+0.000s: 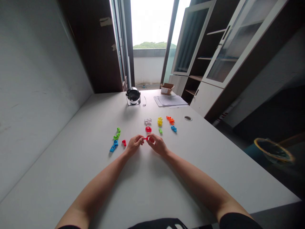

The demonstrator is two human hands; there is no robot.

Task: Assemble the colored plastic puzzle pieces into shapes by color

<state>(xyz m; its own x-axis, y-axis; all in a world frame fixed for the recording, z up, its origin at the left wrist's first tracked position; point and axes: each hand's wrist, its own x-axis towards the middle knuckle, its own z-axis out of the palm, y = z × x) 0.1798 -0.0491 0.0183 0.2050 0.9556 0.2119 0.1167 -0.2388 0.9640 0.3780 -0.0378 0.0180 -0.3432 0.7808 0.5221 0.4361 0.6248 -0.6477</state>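
A bare left hand (135, 143) and right hand (157, 144) pinch a small bright-red plastic piece (145, 138) between their fingertips, over a white surface (147, 187); the step in hand looks like close two-handed fingerwork. A rounded red plastic piece (148, 129) lies just beyond the hands, an angular red plastic piece (124, 143) beside the left; the next move seems to call for steady, aligned fingertips.

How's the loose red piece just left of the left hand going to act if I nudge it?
The red piece will probably slide rather than roll, given its angular outline. Its plastic look suggests it's stiff and light. The smooth-looking table may let it skid easily.
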